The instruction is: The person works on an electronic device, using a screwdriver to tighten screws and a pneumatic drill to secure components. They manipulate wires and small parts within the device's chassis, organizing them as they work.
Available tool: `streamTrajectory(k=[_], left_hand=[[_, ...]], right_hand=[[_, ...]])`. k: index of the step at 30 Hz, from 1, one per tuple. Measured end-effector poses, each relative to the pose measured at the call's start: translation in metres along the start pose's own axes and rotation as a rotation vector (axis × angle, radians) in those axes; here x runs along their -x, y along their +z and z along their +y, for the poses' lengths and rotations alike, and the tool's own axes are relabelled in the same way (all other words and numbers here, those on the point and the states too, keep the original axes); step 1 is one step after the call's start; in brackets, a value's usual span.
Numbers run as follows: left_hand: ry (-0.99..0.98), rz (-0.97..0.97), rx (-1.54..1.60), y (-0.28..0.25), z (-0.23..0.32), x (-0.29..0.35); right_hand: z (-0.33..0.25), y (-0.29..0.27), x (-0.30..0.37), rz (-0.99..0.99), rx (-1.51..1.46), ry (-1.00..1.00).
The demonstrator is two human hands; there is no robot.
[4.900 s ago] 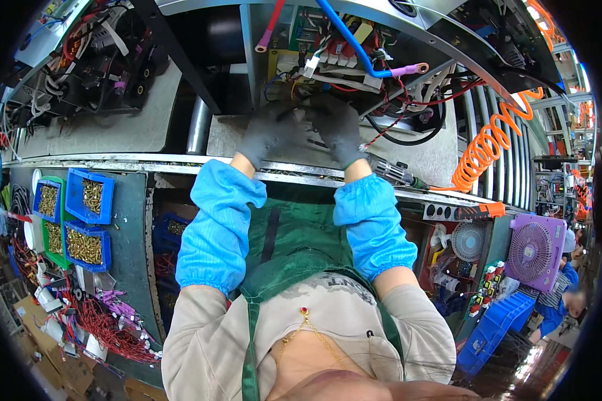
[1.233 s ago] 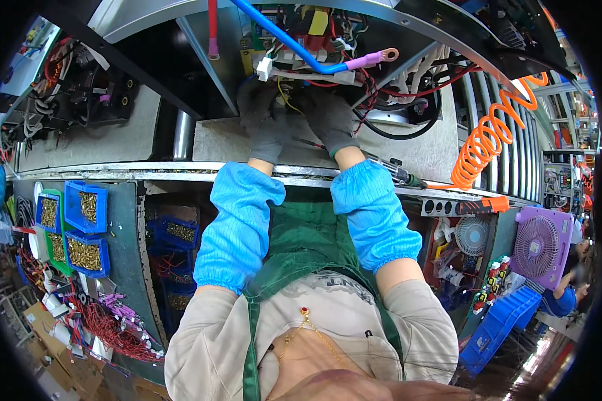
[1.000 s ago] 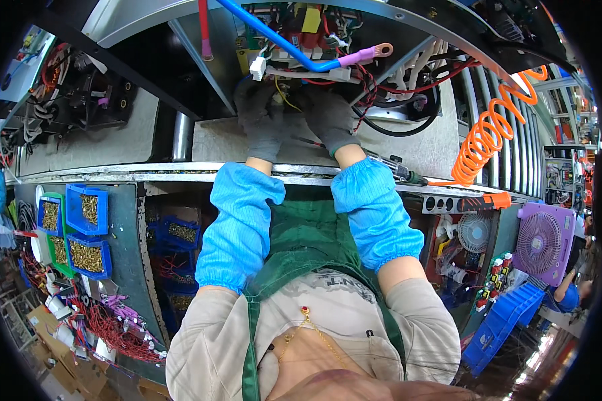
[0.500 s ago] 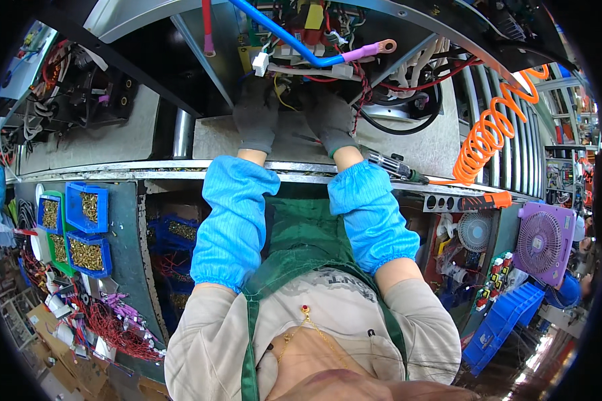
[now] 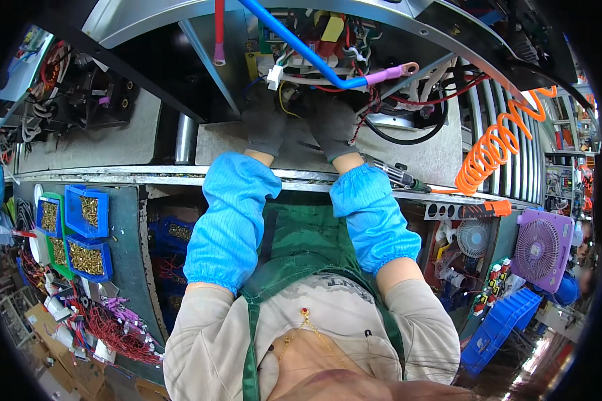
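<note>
My left hand (image 5: pixel 264 127) and my right hand (image 5: pixel 331 123), both in grey gloves, reach side by side into the dark lower opening of an open metal cabinet (image 5: pixel 211 73). Their fingertips are lost in shadow, so any grip is hidden. A thin yellow wire (image 5: pixel 284 103) loops down between the hands. Just above my left hand hangs a white plug connector (image 5: pixel 273 77). A thick blue cable (image 5: pixel 301 50) with a purple sleeve and copper ring lug crosses above both hands. Twisted red-and-black wires hang beside my right hand. Behind its wrist lies a pneumatic screwdriver (image 5: pixel 394 175) on the bench.
An orange coiled air hose (image 5: pixel 481 150) stands to the right over metal rollers. A red cable (image 5: pixel 219 40) hangs at the cabinet's left. Blue bins (image 5: pixel 87 227) of brass fasteners sit at left, near red wire bundles (image 5: pixel 117 331). A purple fan (image 5: pixel 542 250) stands at right.
The cabinet, its cables and the screwdriver appear slightly farther right and lower in the picture. Both hands stay inside the opening, my left hand a little farther right.
</note>
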State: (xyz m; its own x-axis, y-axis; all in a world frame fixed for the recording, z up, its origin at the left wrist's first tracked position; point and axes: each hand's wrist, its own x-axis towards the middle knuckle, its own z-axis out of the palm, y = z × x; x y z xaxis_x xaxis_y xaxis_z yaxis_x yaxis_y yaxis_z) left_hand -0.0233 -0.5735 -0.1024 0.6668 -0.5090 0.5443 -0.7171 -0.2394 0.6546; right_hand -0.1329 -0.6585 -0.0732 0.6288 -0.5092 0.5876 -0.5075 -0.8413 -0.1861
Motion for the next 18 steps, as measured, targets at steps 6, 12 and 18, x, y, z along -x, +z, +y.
streamTrajectory(k=[6,12,18], left_hand=[[0.038,-0.069,-0.121,0.001,-0.012,0.004],[-0.023,-0.029,-0.072,-0.002,0.008,0.000],[-0.029,-0.029,-0.025,-0.002,0.001,0.000]], right_hand=[[-0.002,0.002,-0.001,-0.147,0.118,0.005],[-0.008,0.005,-0.003,-0.060,-0.111,0.186],[-0.009,0.001,0.001,-0.075,-0.161,0.257]])
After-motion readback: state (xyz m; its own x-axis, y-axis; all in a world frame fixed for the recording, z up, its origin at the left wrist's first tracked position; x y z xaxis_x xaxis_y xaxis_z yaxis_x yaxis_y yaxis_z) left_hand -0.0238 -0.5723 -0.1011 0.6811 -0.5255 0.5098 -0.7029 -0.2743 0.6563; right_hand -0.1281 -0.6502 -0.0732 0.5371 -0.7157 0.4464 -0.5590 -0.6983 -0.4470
